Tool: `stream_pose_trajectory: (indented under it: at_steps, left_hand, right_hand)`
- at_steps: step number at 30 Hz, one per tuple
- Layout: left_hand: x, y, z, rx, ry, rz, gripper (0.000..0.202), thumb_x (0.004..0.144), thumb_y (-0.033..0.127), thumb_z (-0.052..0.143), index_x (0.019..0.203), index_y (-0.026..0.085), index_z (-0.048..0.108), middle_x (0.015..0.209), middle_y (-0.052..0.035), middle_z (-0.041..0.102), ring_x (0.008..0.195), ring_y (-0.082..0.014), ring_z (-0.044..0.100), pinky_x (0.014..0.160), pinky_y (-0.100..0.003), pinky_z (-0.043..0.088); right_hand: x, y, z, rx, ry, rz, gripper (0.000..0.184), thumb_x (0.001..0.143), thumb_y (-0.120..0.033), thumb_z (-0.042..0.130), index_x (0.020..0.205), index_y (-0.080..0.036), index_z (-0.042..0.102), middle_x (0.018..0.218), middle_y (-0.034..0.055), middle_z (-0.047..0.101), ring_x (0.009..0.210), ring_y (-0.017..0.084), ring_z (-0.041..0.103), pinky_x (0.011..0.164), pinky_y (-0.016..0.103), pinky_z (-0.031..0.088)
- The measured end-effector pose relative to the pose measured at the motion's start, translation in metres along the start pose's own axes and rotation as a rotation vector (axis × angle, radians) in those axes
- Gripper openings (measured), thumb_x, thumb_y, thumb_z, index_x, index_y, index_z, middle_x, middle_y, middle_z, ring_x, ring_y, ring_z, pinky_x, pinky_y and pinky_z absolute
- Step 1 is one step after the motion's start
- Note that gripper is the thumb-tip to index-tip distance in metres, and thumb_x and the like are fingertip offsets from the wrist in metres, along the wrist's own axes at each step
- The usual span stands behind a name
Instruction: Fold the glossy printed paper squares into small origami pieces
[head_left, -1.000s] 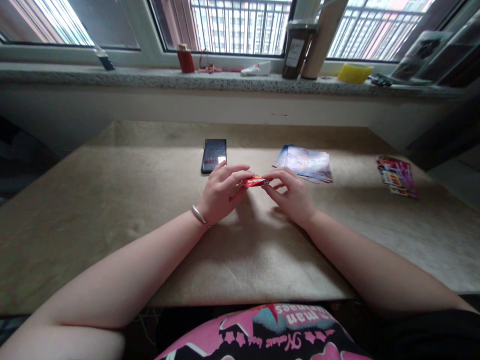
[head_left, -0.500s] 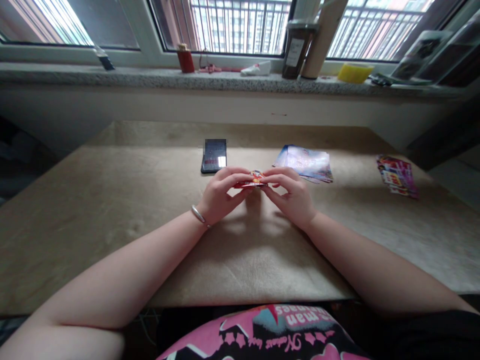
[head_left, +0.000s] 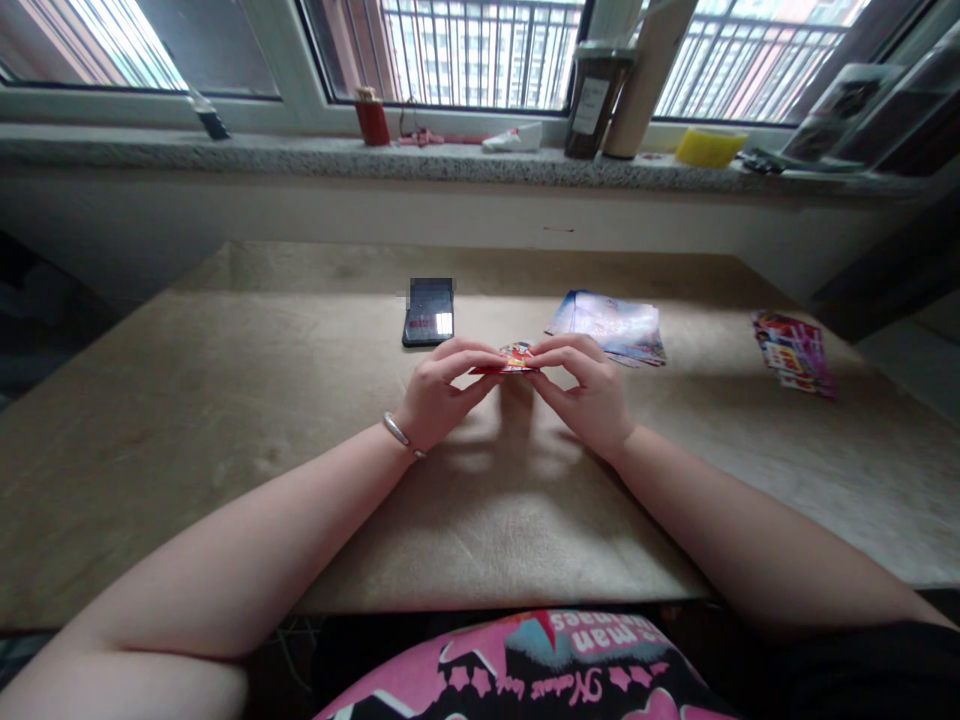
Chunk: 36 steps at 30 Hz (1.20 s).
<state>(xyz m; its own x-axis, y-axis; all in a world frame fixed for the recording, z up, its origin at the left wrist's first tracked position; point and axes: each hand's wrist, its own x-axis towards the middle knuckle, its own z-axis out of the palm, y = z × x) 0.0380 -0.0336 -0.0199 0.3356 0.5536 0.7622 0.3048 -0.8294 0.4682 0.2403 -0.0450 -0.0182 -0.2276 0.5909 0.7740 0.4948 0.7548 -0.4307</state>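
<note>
Between my two hands, a little above the table, is a small red printed packet (head_left: 517,356), held flat with its near edge toward me. My left hand (head_left: 446,385) pinches its left end between thumb and fingers. At the other end, my right hand (head_left: 585,385) has a like pinch, thumb underneath and fingers on top. Fingers cover much of the packet, so I cannot tell whether it is sealed or torn. Just beyond my right hand lies a stack of shiny blue-purple printed sheets (head_left: 611,325). A dark phone (head_left: 428,315) lies beyond my left hand.
Several red and purple printed packets (head_left: 795,352) lie fanned at the table's right side. The beige table (head_left: 225,400) reaches back to the wall under a granite sill (head_left: 285,155). On the sill stand a red bottle (head_left: 372,120), a dark jar (head_left: 592,100) and a yellow tape roll (head_left: 710,147).
The packet and both hands have shifted very slightly, and the packet looks flatter, with a bit more of its printed middle showing. Both pinches are kept. The other things have not moved.
</note>
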Motion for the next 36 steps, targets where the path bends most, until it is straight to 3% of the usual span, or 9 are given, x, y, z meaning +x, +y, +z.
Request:
stream_pose_trajectory:
  at_steps: [6, 10, 16, 27, 36]
  left_hand:
    - [0.0019, 0.0012, -0.0006, 0.039, 0.024, -0.001, 0.019, 0.082, 0.024, 0.067, 0.099, 0.017, 0.065, 0.096, -0.0058, 0.066, 0.092, -0.0146, 0.061, 0.083, -0.029, 0.053]
    - [0.0020, -0.0014, -0.0001, 0.006, 0.037, -0.001, 0.010, 0.082, 0.022, 0.067, 0.091, 0.017, 0.066, 0.089, -0.0040, 0.066, 0.085, -0.0131, 0.062, 0.079, -0.028, 0.053]
    - [0.0007, -0.0052, 0.0010, 0.002, 0.053, 0.030, 0.011, 0.081, 0.020, 0.068, 0.092, 0.018, 0.067, 0.088, -0.0031, 0.066, 0.087, -0.0126, 0.062, 0.082, -0.029, 0.053]
    - [0.0000, -0.0042, -0.0011, 0.040, 0.023, 0.045, 0.009, 0.084, 0.024, 0.065, 0.091, 0.019, 0.068, 0.091, -0.0041, 0.067, 0.084, -0.0124, 0.062, 0.079, -0.028, 0.054]
    - [0.0029, -0.0032, 0.0004, 0.135, 0.046, 0.116, 0.003, 0.083, 0.023, 0.065, 0.081, 0.020, 0.066, 0.086, -0.0021, 0.069, 0.094, -0.0159, 0.061, 0.088, -0.037, 0.051]
  right_hand:
    - [0.0012, -0.0017, -0.0007, -0.001, -0.007, -0.031, 0.006, 0.082, -0.020, 0.062, 0.084, -0.026, 0.062, 0.090, 0.0027, 0.068, 0.089, 0.019, 0.062, 0.081, 0.039, 0.051]
    - [0.0003, -0.0003, 0.0007, 0.031, -0.029, -0.071, 0.009, 0.081, -0.018, 0.062, 0.085, -0.025, 0.061, 0.091, 0.0021, 0.070, 0.092, 0.019, 0.063, 0.086, 0.040, 0.050]
    - [0.0004, 0.0024, -0.0007, -0.020, -0.076, -0.063, 0.012, 0.083, -0.024, 0.062, 0.094, -0.028, 0.066, 0.094, 0.0019, 0.070, 0.096, 0.020, 0.061, 0.090, 0.041, 0.048]
    - [0.0011, 0.0017, -0.0032, 0.000, -0.063, -0.057, 0.012, 0.083, -0.025, 0.063, 0.089, -0.032, 0.070, 0.087, 0.0003, 0.071, 0.094, 0.021, 0.062, 0.087, 0.043, 0.050]
    - [0.0023, -0.0020, -0.0017, -0.012, -0.031, -0.066, 0.011, 0.082, -0.022, 0.064, 0.085, -0.030, 0.070, 0.084, 0.0002, 0.072, 0.090, 0.020, 0.063, 0.084, 0.041, 0.051]
